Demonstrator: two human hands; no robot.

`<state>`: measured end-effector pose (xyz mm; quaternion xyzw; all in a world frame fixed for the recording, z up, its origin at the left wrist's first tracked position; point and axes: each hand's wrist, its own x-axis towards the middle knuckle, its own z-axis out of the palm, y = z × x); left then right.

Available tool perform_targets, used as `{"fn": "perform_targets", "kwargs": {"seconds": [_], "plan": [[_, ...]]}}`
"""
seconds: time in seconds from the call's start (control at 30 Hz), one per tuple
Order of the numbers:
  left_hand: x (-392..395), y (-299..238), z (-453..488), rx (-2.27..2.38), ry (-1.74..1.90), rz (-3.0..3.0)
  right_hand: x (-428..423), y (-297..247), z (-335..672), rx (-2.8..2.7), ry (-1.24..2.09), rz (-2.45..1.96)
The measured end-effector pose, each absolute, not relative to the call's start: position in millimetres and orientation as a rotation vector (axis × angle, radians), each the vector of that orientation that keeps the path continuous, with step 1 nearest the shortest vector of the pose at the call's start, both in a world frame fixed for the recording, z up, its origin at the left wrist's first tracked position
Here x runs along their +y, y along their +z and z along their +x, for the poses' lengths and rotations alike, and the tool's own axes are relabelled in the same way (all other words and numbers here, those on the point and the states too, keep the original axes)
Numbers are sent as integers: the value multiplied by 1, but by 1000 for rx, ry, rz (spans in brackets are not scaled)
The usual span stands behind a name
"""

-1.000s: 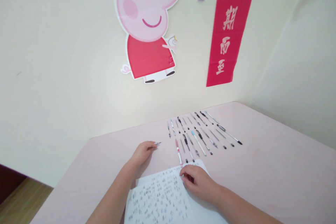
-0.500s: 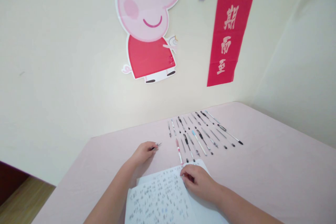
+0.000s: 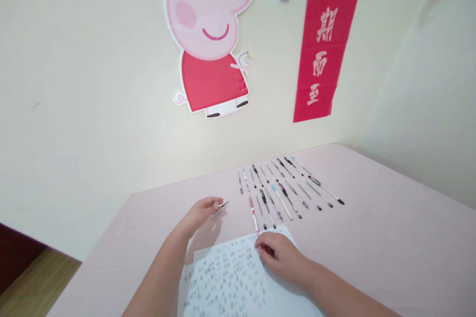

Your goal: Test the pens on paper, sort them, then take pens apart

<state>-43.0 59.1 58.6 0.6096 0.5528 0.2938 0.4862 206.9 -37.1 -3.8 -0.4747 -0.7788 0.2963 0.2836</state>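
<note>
My left hand (image 3: 204, 210) is raised a little over the table, left of the rows of pens, and its shadow falls below. Between thumb and fingers it pinches a slim pen (image 3: 223, 205), whose dark tip points right. My right hand (image 3: 279, 256) rests with curled fingers on the handwritten sheets of paper (image 3: 230, 282). Whether its fingertips hold anything is hidden. Just beyond that hand lies a pink and white pen (image 3: 253, 214), its lower end near the paper's top edge.
Several pens and thin refills lie in two slanting rows, among them a light-blue-capped pen (image 3: 281, 201) and a black-capped clear pen (image 3: 326, 190). The pink table (image 3: 390, 242) meets a wall bearing a cartoon pig cutout (image 3: 213, 79) and a red banner (image 3: 320, 79).
My left hand has risen slightly, its fingers straighter, with the pen still pinched and a clearer shadow below. My right hand has hardly moved.
</note>
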Motion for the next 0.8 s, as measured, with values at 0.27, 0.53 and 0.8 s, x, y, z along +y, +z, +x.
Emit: {"fn": "perform_targets", "kwargs": {"seconds": [0.27, 0.53, 0.8], "plan": [[26, 34, -24, 1233, 1173, 1068, -38, 0, 206, -2082, 807, -1269], [13, 5, -16, 1302, 1275, 1046, -38, 0, 206, -2073, 818, -1265], [7, -2, -23, 1309, 1436, 893, -39, -1, 204, -2047, 811, -1295]]}}
